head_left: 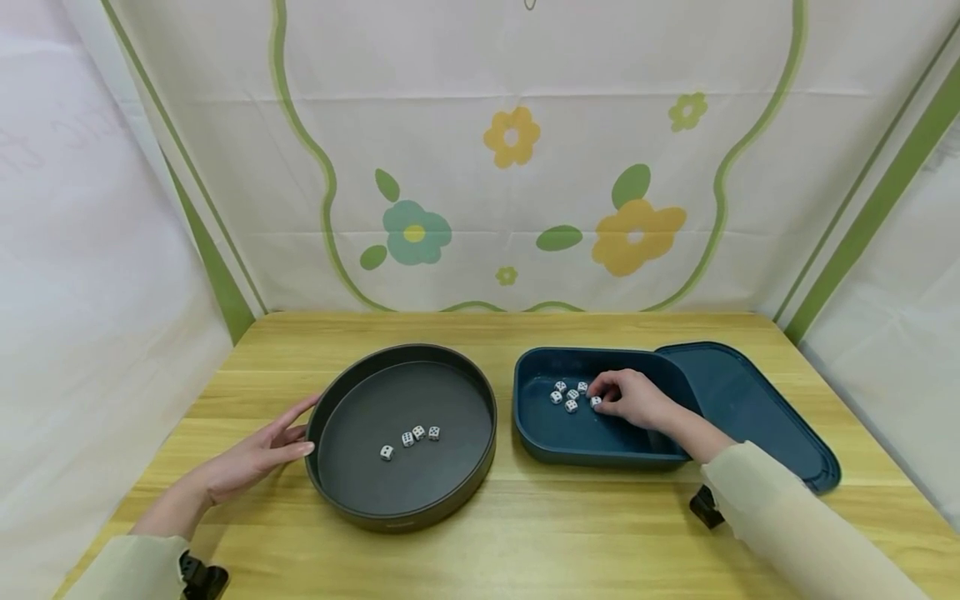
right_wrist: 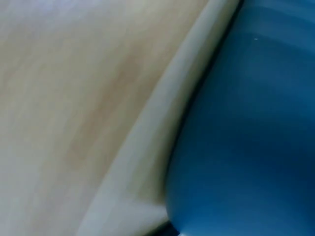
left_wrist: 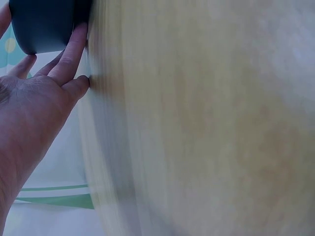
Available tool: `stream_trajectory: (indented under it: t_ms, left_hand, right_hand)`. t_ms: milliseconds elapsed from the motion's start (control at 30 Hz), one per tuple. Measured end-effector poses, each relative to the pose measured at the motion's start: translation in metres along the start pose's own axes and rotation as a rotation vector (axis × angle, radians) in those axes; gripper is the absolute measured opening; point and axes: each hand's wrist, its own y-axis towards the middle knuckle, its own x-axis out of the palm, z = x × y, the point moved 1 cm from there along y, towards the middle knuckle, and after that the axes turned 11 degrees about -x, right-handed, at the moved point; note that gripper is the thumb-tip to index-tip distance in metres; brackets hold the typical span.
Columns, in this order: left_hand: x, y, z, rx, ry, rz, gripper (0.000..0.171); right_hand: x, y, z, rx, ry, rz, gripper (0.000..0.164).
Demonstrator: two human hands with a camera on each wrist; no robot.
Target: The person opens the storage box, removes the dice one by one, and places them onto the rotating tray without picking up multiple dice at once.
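A round dark grey pan (head_left: 402, 500) on the left holds several white dice (head_left: 407, 439). At its left side my left hand (head_left: 258, 454) touches the wall with thumb and extended fingers; in the left wrist view the fingers (left_wrist: 69, 59) lie along the outside of the pan (left_wrist: 44, 24). My right hand (head_left: 633, 398) reaches into a dark blue rectangular tub (head_left: 600, 457), its thumb and forefinger pinching a white die (head_left: 596, 402) low over the floor. Several more dice (head_left: 572, 394) lie just left of those fingers. The right wrist view shows the blue tub's wall (right_wrist: 246, 137) but no fingers.
A flat dark blue lid (head_left: 750, 408) lies to the right, partly behind the tub, with my right forearm in front of it. Everything stands on a wooden table (head_left: 510, 533). A white curtain with flower prints (head_left: 465, 150) hangs behind.
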Motion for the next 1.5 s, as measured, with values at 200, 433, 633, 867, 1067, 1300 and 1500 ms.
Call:
stream_trajectory:
  t_ms: [200, 433, 633, 867, 1067, 1300, 1500]
  left_hand:
    - [0.000, 0.001, -0.001, -0.004, 0.001, -0.005, 0.074]
    - [-0.001, 0.002, -0.003, 0.014, 0.006, -0.007, 0.073]
    - [-0.001, 0.003, -0.004, 0.016, -0.003, -0.008, 0.073]
    - [-0.002, 0.000, -0.002, 0.013, 0.001, -0.010, 0.073]
    - [-0.002, 0.000, -0.004, 0.027, -0.016, -0.012, 0.073]
    - [0.000, 0.001, -0.005, 0.011, -0.039, -0.013, 0.074]
    - [0.000, -0.001, -0.002, -0.005, -0.044, -0.007, 0.074]
  right_hand:
    - [-0.003, -0.001, -0.006, -0.018, 0.024, 0.050, 0.011]
    - [-0.007, 0.005, -0.024, -0.111, 0.097, 0.093, 0.013]
    - [-0.004, 0.016, -0.048, -0.176, 0.161, 0.104, 0.013]
    - [0.008, 0.035, -0.078, -0.184, 0.231, 0.083, 0.012]
    - [0.023, 0.054, -0.103, -0.238, 0.263, 0.046, 0.014]
    - [0.045, 0.075, -0.129, -0.258, 0.283, -0.020, 0.018]
    - [0.069, 0.093, -0.144, -0.324, 0.275, -0.054, 0.020]
